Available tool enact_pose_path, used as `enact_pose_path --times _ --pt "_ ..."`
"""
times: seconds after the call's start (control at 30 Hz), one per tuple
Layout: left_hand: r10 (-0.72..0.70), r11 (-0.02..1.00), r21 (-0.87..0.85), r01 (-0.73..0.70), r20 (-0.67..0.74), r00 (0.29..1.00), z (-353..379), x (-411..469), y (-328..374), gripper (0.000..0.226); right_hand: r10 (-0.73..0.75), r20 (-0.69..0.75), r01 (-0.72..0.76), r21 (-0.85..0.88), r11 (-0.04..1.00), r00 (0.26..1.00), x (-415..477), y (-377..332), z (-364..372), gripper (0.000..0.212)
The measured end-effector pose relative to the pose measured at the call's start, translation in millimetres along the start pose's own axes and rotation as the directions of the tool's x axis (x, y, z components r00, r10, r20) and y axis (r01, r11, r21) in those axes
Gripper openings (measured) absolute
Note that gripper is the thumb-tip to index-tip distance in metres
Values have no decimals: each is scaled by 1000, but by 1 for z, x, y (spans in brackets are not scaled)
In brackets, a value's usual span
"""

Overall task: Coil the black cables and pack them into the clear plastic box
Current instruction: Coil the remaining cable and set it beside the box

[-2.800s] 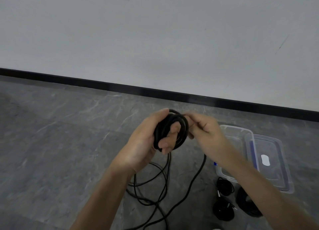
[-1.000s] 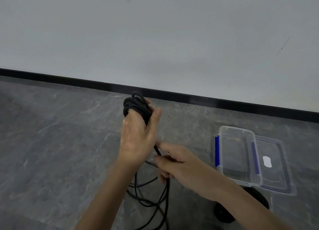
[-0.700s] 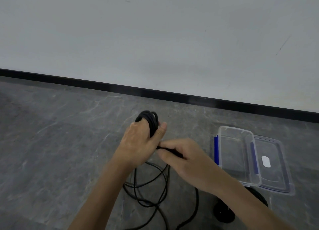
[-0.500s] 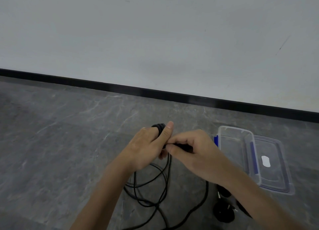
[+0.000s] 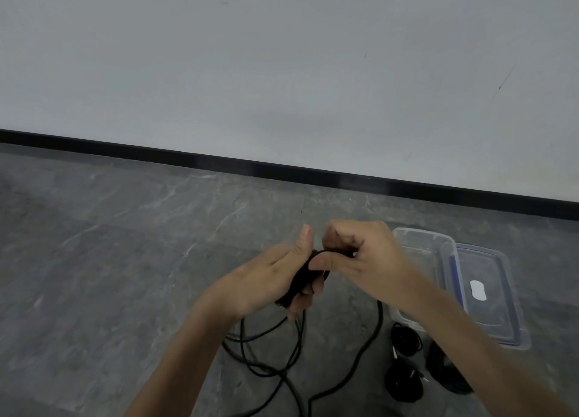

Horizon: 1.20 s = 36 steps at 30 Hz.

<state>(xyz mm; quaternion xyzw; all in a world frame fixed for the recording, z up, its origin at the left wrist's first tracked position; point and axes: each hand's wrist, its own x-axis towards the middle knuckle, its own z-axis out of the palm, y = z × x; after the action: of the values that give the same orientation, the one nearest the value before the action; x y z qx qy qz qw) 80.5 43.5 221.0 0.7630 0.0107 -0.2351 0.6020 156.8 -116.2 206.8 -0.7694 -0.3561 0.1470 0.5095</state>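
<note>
My left hand grips a small coil of black cable, thumb pointing up. Just to its right, my right hand pinches a strand of the same cable and loops it over the coil. The loose rest of that black cable hangs down and lies in tangled loops on the grey floor below my hands. The clear plastic box with blue clips stands open on the floor to the right, partly hidden by my right forearm. Its lid lies flat beside it.
Three coiled black cables lie on the floor near the box: one, another, and a larger one partly under my right arm. A white wall with a black skirting board runs across behind.
My left hand has lowered the coil from chest height. My right hand has come up from below the coil to its right side, bringing another turn of cable over it.
</note>
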Motion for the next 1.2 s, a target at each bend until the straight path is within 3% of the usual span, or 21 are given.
enact_pose_path --times 0.13,0.27,0.37,0.63,0.83,1.03,1.2 --pt "-11 1000 -11 11 -29 1000 -2 0 4 72 58 69 -71 204 976 996 0 -3 2 25" --pt "-6 999 37 10 -132 991 -8 -1 2 77 94 187 -137 237 962 978 -4 -8 -7 11" --pt "4 998 59 9 -204 979 -11 -3 1 77 150 234 -214 282 935 961 -8 -7 -9 15" --pt "5 999 -51 -4 2 1000 -1 -7 14 69 96 -115 -64 255 965 989 -1 3 -7 17" --pt "17 981 -196 1 90 996 2 -7 16 63 47 -115 -10 301 954 992 5 8 0 16" --pt "132 947 -283 -153 -92 987 -3 -4 12 59 126 26 -128 297 946 992 5 12 6 20" --pt "142 855 -437 -280 -323 936 -4 -1 16 68 226 197 -278 293 915 954 2 10 18 27"
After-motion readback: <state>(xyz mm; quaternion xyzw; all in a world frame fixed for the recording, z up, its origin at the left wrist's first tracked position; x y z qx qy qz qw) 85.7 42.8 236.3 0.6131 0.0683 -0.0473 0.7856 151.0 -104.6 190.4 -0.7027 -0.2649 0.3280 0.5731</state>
